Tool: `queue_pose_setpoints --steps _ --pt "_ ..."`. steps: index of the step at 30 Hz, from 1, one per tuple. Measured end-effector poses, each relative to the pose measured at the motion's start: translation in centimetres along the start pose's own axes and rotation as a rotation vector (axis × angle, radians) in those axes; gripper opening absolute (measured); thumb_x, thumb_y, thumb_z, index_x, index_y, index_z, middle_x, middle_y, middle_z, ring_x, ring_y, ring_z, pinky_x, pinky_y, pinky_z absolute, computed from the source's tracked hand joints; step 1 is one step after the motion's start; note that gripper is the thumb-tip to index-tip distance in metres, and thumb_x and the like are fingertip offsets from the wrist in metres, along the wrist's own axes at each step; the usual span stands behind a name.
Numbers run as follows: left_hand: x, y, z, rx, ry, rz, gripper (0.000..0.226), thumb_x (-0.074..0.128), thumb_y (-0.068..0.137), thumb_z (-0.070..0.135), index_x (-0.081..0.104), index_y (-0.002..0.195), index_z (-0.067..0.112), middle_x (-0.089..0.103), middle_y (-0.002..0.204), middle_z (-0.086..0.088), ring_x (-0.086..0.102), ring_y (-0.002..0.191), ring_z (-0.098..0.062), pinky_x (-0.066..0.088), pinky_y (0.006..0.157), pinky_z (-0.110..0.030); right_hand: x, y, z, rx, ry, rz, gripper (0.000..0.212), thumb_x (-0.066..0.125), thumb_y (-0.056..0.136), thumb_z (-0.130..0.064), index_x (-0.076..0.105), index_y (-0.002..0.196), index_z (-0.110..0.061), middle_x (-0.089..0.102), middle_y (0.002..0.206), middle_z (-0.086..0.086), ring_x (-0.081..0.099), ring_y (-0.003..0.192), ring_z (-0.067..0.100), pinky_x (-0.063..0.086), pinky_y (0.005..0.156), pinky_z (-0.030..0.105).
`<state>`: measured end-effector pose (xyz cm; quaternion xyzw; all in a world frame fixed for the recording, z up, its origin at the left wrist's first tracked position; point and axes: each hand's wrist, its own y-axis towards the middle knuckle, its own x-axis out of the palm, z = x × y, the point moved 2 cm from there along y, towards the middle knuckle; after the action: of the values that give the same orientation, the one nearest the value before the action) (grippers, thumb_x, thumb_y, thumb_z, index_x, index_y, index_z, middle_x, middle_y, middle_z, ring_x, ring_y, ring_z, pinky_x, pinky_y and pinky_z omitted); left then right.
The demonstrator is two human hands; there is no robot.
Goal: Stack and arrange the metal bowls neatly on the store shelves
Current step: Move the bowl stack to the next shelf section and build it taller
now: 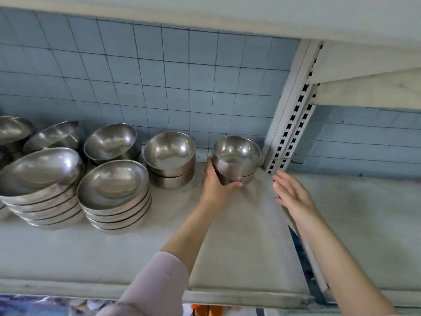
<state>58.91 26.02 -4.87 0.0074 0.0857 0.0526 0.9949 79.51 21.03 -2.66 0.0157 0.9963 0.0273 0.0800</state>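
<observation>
A small stack of deep metal bowls [235, 156] stands at the back right of the white shelf [239, 236], close to the slotted upright. My left hand [215, 181] grips this stack from its left side, thumb curled under the front. My right hand [293, 195] hovers to the right of the stack with fingers straight, holding nothing. Left of it sits a second short stack of bowls [170, 159]. Further left stand two taller stacks of wide shallow bowls [114, 192] [41, 181], with more bowls [111, 142] behind them, some tilted.
A white slotted shelf upright [293, 124] rises just right of the held stack. Beyond it lies another shelf bay [364, 213]. Blue tiled wall [159, 76] backs the shelves, and an upper shelf board [205, 10] hangs overhead. Coloured packaging shows below the front edge.
</observation>
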Motion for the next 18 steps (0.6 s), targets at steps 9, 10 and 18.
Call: queue_pose_setpoints --steps 9,10,18 --pt "-2.5 -5.0 -1.2 0.029 0.164 -0.143 0.111 0.095 0.052 0.031 0.031 0.144 0.033 0.061 0.126 0.014 0.055 0.119 -0.007 0.044 0.099 -0.025 1.8 1.3 -1.5 -0.020 -0.145 -0.260 0.120 0.086 0.044 -0.067 0.033 0.148 -0.042 0.044 0.148 -0.018 0.042 0.135 0.003 0.043 0.107 0.033" --pt "-2.9 -5.8 -1.5 0.022 0.163 -0.160 0.111 0.095 0.052 0.030 0.032 0.143 0.033 0.064 0.123 0.013 0.057 0.118 -0.009 0.045 0.100 -0.027 1.9 0.8 -1.3 -0.049 -0.146 -0.287 0.106 0.088 0.047 -0.063 0.041 0.140 -0.048 0.051 0.141 -0.021 0.047 0.131 0.001 0.046 0.105 0.033" --pt "-4.9 -9.9 -1.6 -0.007 0.201 -0.194 0.114 0.095 0.054 0.032 0.028 0.147 0.032 0.062 0.125 0.012 0.058 0.117 -0.008 0.047 0.103 -0.037 2.0 -2.8 -1.3 -0.121 -0.126 -0.317 0.084 0.089 0.051 -0.058 0.055 0.128 -0.050 0.066 0.122 -0.021 0.057 0.120 0.000 0.049 0.101 0.038"
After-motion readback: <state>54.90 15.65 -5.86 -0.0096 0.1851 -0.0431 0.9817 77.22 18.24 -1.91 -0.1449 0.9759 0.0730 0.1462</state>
